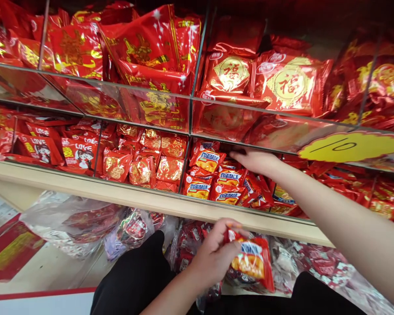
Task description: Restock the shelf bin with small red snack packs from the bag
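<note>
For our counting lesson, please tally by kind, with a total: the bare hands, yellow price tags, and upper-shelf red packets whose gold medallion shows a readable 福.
Bare hands (left hand, right hand): 2
Yellow price tag marked 10: 1
Red packets with a readable 福: 2
Total: 5

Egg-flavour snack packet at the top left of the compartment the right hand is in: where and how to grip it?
Probably pinch the red right end of that packet, coming from the front right, where the right hand is. It seems to lie on other packets, printed face towards the camera, with that flat end showing.
</note>
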### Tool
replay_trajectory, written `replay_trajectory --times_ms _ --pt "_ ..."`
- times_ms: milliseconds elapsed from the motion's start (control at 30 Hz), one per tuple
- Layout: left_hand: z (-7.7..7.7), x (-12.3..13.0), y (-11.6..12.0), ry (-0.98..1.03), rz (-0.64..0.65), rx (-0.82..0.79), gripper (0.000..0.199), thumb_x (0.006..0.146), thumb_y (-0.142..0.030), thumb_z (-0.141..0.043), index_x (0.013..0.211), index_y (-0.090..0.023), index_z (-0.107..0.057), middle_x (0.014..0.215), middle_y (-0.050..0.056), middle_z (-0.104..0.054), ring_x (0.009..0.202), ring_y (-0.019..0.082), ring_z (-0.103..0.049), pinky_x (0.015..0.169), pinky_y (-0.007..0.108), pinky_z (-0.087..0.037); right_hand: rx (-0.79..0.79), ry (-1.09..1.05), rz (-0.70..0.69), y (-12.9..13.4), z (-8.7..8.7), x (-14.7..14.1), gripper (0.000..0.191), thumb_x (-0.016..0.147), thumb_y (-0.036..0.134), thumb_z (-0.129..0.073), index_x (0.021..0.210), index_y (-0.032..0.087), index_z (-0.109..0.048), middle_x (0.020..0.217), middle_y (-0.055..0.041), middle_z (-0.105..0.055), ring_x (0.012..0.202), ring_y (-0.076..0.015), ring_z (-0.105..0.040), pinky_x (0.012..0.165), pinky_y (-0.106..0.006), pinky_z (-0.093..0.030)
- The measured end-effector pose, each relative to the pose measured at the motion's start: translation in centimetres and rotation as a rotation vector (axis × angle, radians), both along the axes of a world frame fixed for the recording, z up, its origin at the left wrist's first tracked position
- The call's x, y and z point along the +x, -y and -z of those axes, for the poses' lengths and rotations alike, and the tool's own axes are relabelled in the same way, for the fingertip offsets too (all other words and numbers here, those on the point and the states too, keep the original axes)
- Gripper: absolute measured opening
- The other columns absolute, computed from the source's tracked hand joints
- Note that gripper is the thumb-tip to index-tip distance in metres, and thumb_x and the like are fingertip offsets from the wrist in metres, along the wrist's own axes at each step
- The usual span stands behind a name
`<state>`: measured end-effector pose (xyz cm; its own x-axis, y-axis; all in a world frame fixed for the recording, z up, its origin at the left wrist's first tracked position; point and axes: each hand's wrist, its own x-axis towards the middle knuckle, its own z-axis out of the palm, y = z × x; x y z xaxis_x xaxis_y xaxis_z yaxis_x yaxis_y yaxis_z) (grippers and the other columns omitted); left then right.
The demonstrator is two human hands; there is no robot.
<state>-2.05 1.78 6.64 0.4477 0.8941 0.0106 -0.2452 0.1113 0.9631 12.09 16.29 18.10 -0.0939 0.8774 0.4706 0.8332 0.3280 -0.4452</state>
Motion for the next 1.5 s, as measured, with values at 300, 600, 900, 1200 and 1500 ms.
replay_trajectory --times_ms 300,600,900,1200,1500 --pt "-0.3 -0.3 0.4 0.280 0.035 0.088 0.052 0.077 -0.016 -0.058 0.119 -0.029 -0.031 0.124 0.008 -0.045 0.108 0.022 -0.051 0.091 0.042 -0.039 -0.146 -0.500 0.091 17.9 9.2 2.0 0.032 0.085 0.044 -0.041 0.097 0.019 -0.057 0.084 -0.0049 -0.065 0.072 -0.0169 -0.060 0.059 -0.024 -0.048" --pt "0.8 2.3 0.9 -0.245 -0.384 0.018 0.025 0.083 -0.045 -0.040 0.080 -0.022 -0.049 0.063 -0.005 -0.052 0.049 0.010 -0.049 0.039 0.020 -0.038 -0.103 -0.624 0.266 18.3 12.4 0.3 0.036 0.081 0.049 -0.042 0.071 0.019 -0.056 0.059 -0.0004 -0.057 0.052 -0.0132 -0.050 0.050 -0.022 -0.040" --pt "1.0 0.9 0.2 -0.192 -0.487 0.136 0.031 0.084 -0.048 -0.035 0.069 -0.022 -0.042 0.046 -0.008 -0.039 0.040 0.009 -0.038 0.040 0.019 -0.033 -0.282 -0.794 0.166 18.7 12.4 1.7 0.036 0.078 0.052 -0.046 0.075 0.018 -0.057 0.064 -0.0010 -0.058 0.058 -0.0140 -0.052 0.051 -0.021 -0.043" --pt "-0.2 0.3 1.0 -0.351 -0.425 0.259 0.022 0.087 -0.040 -0.036 0.098 -0.023 -0.046 0.093 0.001 -0.054 0.087 0.016 -0.051 0.078 0.029 -0.041 -0.290 -0.716 -0.071 19.0 11.1 -0.1 0.022 0.080 0.041 -0.050 0.084 0.021 -0.056 0.078 -0.0021 -0.061 0.070 -0.0141 -0.057 0.062 -0.021 -0.047" --pt "-0.2 -0.9 0.5 -0.145 -0.411 0.190 0.031 0.087 -0.043 -0.030 0.113 -0.026 -0.035 0.068 -0.004 -0.053 0.046 0.009 -0.047 0.047 0.022 -0.039 -0.349 -1.105 -0.116 15.1 4.2 0.1 0.049 0.067 0.034 -0.069 0.110 0.023 -0.047 0.080 -0.0015 -0.065 0.070 -0.0129 -0.062 0.059 -0.020 -0.052"
